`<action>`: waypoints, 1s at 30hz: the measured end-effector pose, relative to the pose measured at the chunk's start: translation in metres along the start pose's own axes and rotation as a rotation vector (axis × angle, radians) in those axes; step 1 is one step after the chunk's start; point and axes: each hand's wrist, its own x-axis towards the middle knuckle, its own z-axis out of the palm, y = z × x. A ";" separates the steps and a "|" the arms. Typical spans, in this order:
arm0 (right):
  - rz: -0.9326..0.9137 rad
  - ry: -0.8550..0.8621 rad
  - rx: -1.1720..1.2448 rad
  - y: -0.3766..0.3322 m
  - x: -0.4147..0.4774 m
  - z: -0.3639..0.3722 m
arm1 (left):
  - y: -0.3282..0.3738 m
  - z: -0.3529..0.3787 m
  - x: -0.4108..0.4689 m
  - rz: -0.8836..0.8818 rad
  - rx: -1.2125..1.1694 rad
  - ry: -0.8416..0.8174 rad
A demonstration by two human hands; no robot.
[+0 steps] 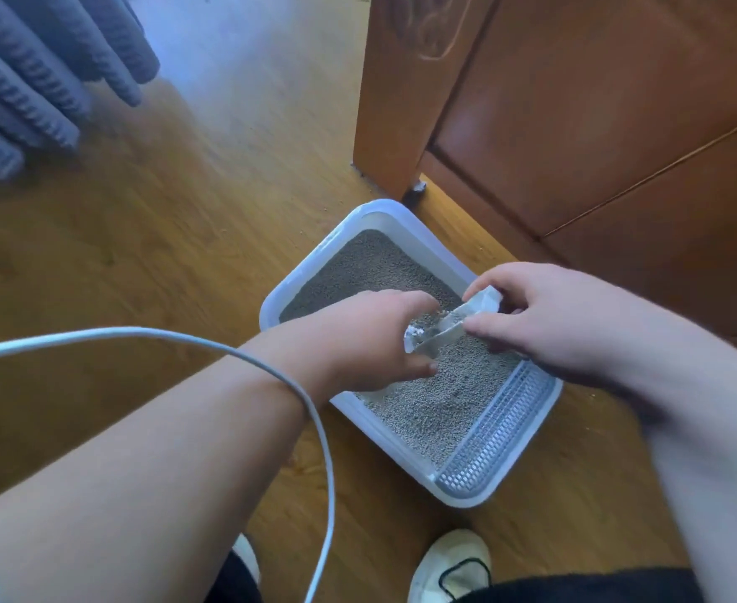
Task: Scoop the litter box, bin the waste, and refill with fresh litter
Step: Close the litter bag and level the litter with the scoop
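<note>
A white litter box [314,258] with a perforated grey step [497,433] at its near end sits on the wood floor, filled with grey litter [419,398]. Over its middle, both hands hold a small clear plastic bag [445,324] with grey litter and clumps inside. My left hand [366,341] grips the bag's lower left end. My right hand [549,315] pinches the bag's upper right edge between thumb and fingers.
A brown wooden door [575,102] stands just behind the box on the right. Grey curtains [31,80] hang at the far left. A white cable [227,354] loops over my left forearm. My white shoes [449,567] are at the bottom.
</note>
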 end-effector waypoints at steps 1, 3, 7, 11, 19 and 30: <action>-0.008 0.002 0.022 0.001 0.000 -0.001 | 0.004 0.000 -0.002 0.012 -0.037 0.012; -0.030 0.032 0.049 0.004 -0.001 -0.002 | 0.007 -0.002 -0.005 0.018 -0.147 0.062; -0.054 0.128 0.134 -0.001 -0.001 -0.009 | 0.008 -0.006 -0.006 -0.022 -0.336 0.151; -0.057 0.183 0.131 -0.004 0.005 -0.007 | 0.019 -0.009 0.001 0.022 -0.419 0.244; -0.186 0.160 0.378 -0.002 0.008 0.002 | 0.025 -0.013 -0.006 -0.065 -0.478 0.445; -0.091 0.033 -0.036 -0.003 0.007 0.003 | 0.016 -0.028 -0.010 -0.257 -1.146 0.401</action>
